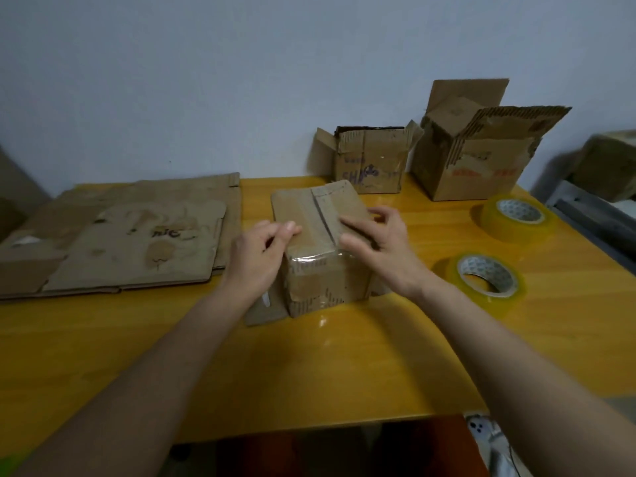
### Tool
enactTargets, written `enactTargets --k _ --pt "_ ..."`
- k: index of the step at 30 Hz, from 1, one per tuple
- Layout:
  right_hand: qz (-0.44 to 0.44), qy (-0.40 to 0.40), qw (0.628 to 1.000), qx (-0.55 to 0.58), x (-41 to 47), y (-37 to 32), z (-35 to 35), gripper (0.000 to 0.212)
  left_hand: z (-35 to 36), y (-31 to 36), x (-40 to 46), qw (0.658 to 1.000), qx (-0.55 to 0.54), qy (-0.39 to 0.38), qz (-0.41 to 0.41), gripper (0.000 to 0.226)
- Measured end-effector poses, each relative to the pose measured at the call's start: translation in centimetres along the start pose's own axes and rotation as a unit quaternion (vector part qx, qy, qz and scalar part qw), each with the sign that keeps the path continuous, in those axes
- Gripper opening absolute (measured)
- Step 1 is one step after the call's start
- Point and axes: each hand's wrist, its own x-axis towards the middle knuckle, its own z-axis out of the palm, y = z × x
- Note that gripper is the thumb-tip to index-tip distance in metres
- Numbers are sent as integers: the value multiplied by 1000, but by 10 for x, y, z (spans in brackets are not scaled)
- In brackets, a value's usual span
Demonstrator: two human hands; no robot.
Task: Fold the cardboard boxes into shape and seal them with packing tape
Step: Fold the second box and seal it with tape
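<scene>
Left hand [256, 256]: fingers curled, thumb and fingertips pinching the left top edge of the small box [321, 249]. 
Right hand [377, 242]: fingers fairly straight and spread, pressing flat on the right top flap of the same box.

Small box: cardboard, mid-bench, top flaps folded down and meeting at a centre seam; clear tape glints on the near face; one loose flap lies out on the bench [344, 366] at its near-left corner.

Flattened cardboard [130, 242]: several unfolded pieces stacked flat, left side of bench, just beside the left hand; marker scribbles on the top sheet.

Open box, smaller [370, 163]: far edge of bench, flaps up, dark writing on front.

Open box, larger [471, 156]: just right of the smaller one, flaps raised, torn corrugated edge, red lettering.

Near tape roll [488, 278]: clear yellowish, lying flat, right of the small box.

Far tape roll [519, 215]: same kind, lying flat, farther right, apart from the near roll.

Bench: yellow, glossy, against a pale wall.
</scene>
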Motion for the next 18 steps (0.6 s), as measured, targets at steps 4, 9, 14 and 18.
enactTargets --k 4,9,14,18 --pt "-118 -25 980 -157 11 7 -7 83 5 -4 2 996 55 19 63 25" --pt "-107 -41 987 -114 16 10 -8 82 5 -11 1 996 1 -48 70 32" --pt "-136 -18 946 -294 24 -18 -2 101 2 -17 1 992 -10 -84 93 40" --pt "-165 -16 913 -372 26 -30 20 102 1 -21 4 993 -15 -71 88 35"
